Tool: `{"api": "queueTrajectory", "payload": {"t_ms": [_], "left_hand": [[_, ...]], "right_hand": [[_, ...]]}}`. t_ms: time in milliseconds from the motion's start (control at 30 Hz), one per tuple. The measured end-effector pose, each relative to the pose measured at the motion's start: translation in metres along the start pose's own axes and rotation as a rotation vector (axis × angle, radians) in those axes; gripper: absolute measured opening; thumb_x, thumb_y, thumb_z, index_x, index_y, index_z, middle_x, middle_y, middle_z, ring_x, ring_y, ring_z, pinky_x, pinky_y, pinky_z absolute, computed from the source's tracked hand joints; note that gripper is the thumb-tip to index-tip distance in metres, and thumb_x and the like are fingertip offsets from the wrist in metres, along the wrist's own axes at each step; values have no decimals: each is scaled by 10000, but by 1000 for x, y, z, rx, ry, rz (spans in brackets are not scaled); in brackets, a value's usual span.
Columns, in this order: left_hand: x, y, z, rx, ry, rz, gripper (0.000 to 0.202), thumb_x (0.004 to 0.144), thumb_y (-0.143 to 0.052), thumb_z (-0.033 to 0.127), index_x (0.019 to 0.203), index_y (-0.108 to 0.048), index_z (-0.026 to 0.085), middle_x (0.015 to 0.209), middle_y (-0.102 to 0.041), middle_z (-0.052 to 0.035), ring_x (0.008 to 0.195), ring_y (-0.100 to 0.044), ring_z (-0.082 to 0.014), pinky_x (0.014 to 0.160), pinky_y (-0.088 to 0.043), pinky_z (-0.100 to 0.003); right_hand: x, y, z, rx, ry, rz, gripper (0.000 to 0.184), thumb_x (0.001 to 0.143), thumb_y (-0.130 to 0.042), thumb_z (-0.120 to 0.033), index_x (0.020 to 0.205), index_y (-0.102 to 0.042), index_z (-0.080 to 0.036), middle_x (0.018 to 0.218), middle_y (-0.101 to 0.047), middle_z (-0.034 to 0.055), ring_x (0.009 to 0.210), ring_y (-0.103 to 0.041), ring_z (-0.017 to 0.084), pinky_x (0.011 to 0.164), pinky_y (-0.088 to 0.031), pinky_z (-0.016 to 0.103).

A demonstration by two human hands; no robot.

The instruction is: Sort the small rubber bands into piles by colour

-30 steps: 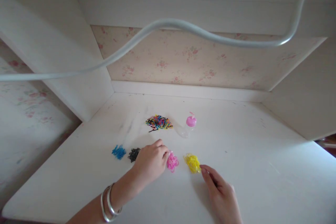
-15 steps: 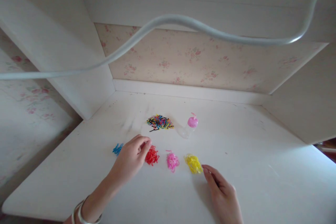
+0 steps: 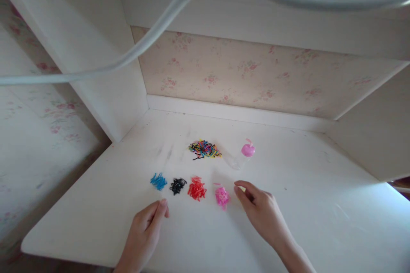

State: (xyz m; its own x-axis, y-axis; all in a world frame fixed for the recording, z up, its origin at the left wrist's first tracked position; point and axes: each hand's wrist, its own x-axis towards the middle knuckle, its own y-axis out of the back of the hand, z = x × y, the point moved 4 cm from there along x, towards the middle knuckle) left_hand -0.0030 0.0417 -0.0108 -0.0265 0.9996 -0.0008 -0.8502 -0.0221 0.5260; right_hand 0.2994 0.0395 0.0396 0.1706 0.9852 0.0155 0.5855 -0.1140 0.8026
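Note:
My left hand point(image 3: 145, 230) is closed in a pinch just in front of a pile of small black rubber bands point(image 3: 177, 186). Whatever its fingertips hold, if anything, is too small to see. My right hand point(image 3: 261, 211) is also pinched, right of the pink rubber bands point(image 3: 222, 196). It covers the yellow pile, leaving only a speck of yellow rubber bands point(image 3: 243, 189) at its fingers; its grip is hidden. Between the hands lie red rubber bands point(image 3: 197, 189), and at the left are blue rubber bands point(image 3: 158, 181).
Farther back on the white tabletop point(image 3: 198, 239) lies a mixed-colour heap of rubber bands point(image 3: 205, 149). Beside it is a clear container point(image 3: 235, 164) with a pink fruit-shaped lid point(image 3: 248, 150). A pale cable point(image 3: 153, 30) crosses overhead, in front of the shelf.
My left hand has drawn back toward me, uncovering the black pile. My right hand has moved forward and left, over the yellow pile. The camera view has shifted slightly.

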Motion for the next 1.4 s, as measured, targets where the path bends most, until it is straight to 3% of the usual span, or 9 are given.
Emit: {"api": "queueTrajectory", "payload": {"t_ms": [100, 200, 367, 467, 767, 1100, 1400], "left_hand": [[1, 0, 2, -19, -6, -14, 457, 886, -392, 542, 608, -530, 207, 484, -427, 45, 460, -410, -123, 467, -339, -212], [0, 2, 3, -22, -21, -14, 447, 885, -399, 531, 608, -531, 207, 518, -459, 38, 490, -436, -125, 490, -353, -207], [-2, 2, 5, -19, -62, -36, 441, 900, -387, 504, 611, -532, 204, 517, -442, 38, 487, -430, -119, 486, -342, -201], [1, 2, 7, -21, -90, -43, 434, 908, -390, 480, 604, -520, 200, 529, -463, 35, 496, -443, -115, 498, -344, -198], [4, 0, 4, -17, -91, -77, 424, 925, -382, 459, 622, -516, 195, 547, -474, 34, 520, -467, -113, 525, -343, -201], [2, -2, 5, 9, -87, -112, 442, 936, -365, 476, 638, -509, 184, 562, -453, 40, 536, -456, -104, 547, -329, -204], [2, -1, 9, 32, -108, -107, 435, 933, -376, 471, 631, -506, 186, 563, -487, 38, 540, -485, -105, 554, -344, -200]], "right_hand": [[29, -14, -38, -240, 33, -66, 344, 917, -405, -420, 1096, -664, -281, 696, -693, 1, 630, -642, 155, 590, -415, 226], [59, -32, -56, -473, 0, -98, 362, 934, -383, -415, 1185, -603, -275, 851, -721, 66, 780, -681, 223, 666, -452, 284], [94, -52, -57, -569, -25, -63, 393, 944, -382, -373, 1285, -496, -213, 907, -707, 140, 859, -681, 277, 727, -480, 380], [103, -58, -54, -600, -28, -56, 354, 942, -392, -341, 1236, -531, -199, 893, -708, 140, 854, -685, 275, 720, -491, 375], [102, -56, -48, -624, -7, -16, 350, 972, -327, -335, 1102, -631, -221, 867, -718, 110, 797, -692, 232, 693, -479, 311], [92, -43, -33, -520, 53, 39, 305, 951, -402, -350, 1073, -681, -341, 900, -741, 20, 790, -688, 188, 605, -389, 233], [89, -38, -23, -469, 42, 11, 372, 976, -320, -351, 1034, -682, -287, 884, -739, 42, 779, -686, 187, 593, -364, 236]]}}
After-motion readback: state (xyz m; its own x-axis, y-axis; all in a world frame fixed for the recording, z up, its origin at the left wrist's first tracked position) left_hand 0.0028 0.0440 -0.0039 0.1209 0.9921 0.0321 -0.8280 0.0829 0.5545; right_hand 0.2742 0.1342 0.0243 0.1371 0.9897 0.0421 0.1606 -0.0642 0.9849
